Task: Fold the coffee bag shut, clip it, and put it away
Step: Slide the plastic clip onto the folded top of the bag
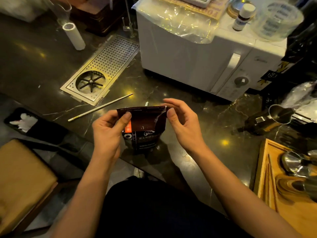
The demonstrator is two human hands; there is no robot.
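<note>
Over the dark marble counter (42, 66), near the steel drain grate (106, 66) and white appliance (188, 54), left hand (106, 133) and right hand (181, 121) pinch the coffee bag (144, 124) by its top corners.

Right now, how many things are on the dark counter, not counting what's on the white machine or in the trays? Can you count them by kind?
Coffee bag, held in both hands: 1
White roll: 1
White stick: 1
Metal pitcher: 1
White machine: 1
Total: 5
</note>
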